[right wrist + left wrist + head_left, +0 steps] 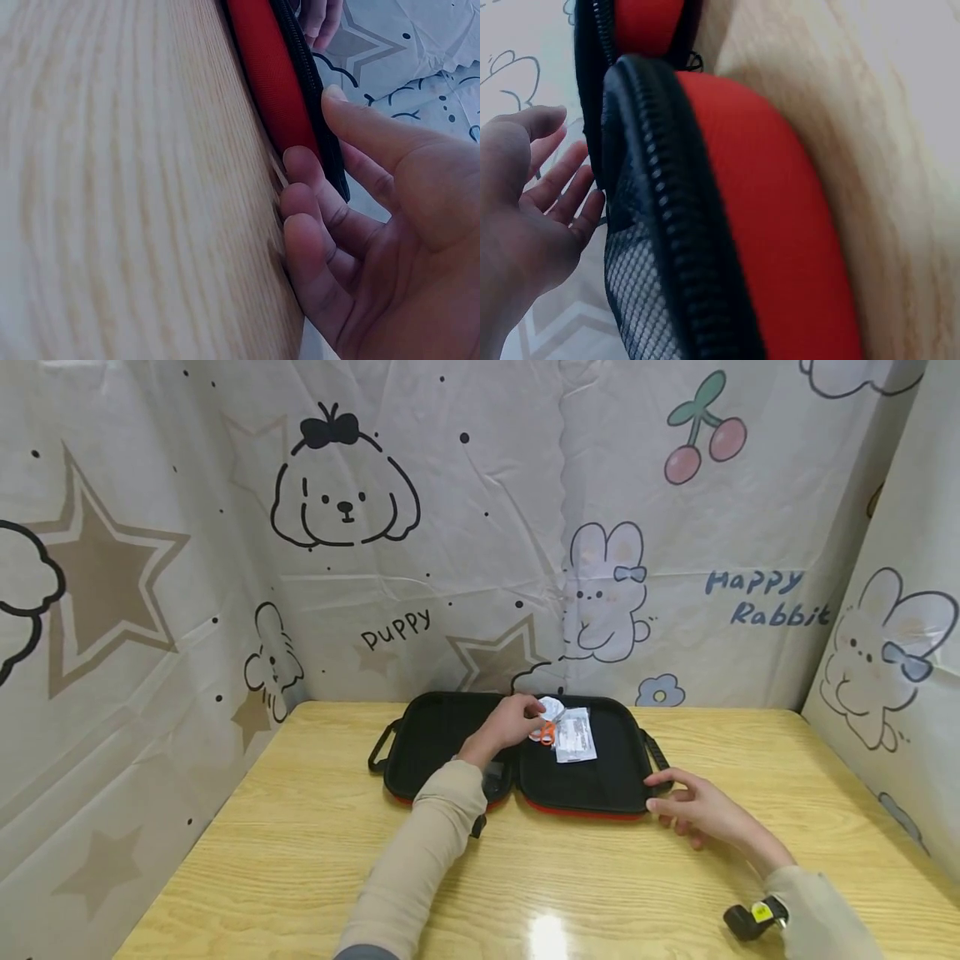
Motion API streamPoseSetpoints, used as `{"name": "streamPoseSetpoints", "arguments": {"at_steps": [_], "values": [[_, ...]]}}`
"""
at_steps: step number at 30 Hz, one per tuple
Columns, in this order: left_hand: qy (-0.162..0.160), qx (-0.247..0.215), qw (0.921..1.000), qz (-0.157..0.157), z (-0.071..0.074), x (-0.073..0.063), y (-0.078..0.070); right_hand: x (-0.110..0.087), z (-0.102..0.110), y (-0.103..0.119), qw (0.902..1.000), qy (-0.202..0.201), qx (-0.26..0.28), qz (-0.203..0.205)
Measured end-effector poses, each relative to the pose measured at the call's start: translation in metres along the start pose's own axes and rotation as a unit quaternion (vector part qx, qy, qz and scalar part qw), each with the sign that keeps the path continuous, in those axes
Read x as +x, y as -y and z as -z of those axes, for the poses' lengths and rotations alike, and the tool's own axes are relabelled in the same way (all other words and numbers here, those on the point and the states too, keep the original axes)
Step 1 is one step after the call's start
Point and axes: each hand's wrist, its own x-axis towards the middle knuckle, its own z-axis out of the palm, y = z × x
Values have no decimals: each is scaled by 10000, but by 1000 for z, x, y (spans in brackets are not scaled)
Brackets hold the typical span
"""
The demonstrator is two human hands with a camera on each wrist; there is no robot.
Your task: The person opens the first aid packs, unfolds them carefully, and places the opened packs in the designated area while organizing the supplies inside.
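Note:
A zip case [615, 777], red outside and black inside, lies open on the table with both halves spread. Over its right half my left hand [517, 718] reaches in, fingertips close to orange-handled scissors [548, 734] and a round white item [551, 706]. The left wrist view shows that hand [536, 202] with fingers apart behind the zipper rim, nothing visible between them. A white packet [575, 737] lies beside the scissors. My right hand [697, 810] holds the case's right edge; in the right wrist view its thumb [356, 116] is at the rim and its fingers by the red side.
A black carry handle [381, 747] sticks out at the case's left, and another strap [657, 750] at its right. Mesh [634, 285] lines the left half. Printed cloth [465, 527] hangs behind the wooden table [600, 885]. A black device [750, 918] sits on my right wrist.

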Motion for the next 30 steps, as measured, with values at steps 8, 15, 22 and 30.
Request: {"name": "streamPoseSetpoints", "arguments": {"at_steps": [8,15,22,30], "values": [[203,614,9979,-106,-9,3,1,2,0,2,10000,-12,-48,-10],[521,1008,9933,-225,-14,4,7,0,1,0,10000,-34,-51,-16],[546,1859,9808,-219,-22,6,9,0,1,0,10000,-24,-6,-26],[587,2076,9763,-194,-21,4,5,0,0,1,10000,-16,17,10]]}}
